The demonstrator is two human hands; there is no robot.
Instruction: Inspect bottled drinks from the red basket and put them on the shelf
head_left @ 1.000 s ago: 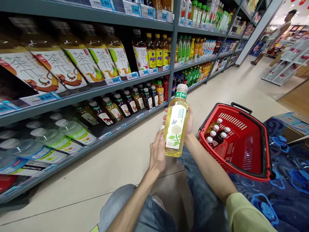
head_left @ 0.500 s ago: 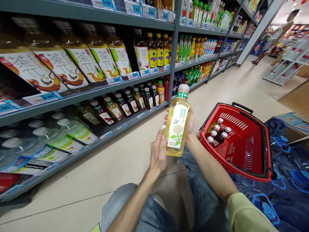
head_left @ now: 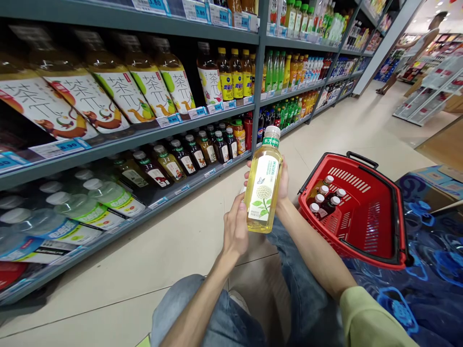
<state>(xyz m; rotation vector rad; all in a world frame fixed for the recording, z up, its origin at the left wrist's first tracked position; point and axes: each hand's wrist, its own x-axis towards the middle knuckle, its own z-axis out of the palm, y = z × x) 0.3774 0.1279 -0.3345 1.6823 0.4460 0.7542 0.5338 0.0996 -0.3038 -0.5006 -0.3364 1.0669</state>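
I hold a pale yellow drink bottle (head_left: 263,185) upright in front of me, with a white cap and a white flower label. My left hand (head_left: 236,225) grips its lower left side, fingers wrapped round it. My right hand (head_left: 283,182) clasps it from behind, fingertips showing near the top of the label. A red shopping basket (head_left: 376,241) stands on the floor just right of my right forearm, with several small dark bottles (head_left: 324,196) in its near left corner.
Grey shelves (head_left: 144,137) full of bottled drinks run along the left, down the aisle. My knees in jeans (head_left: 202,313) are below. Blue patterned packaging (head_left: 434,270) lies behind the basket. A person (head_left: 415,48) stands far off at the aisle's end.
The bottle and both hands have stayed almost still; the bottle tilted slightly and came back upright. The view shifted a little.
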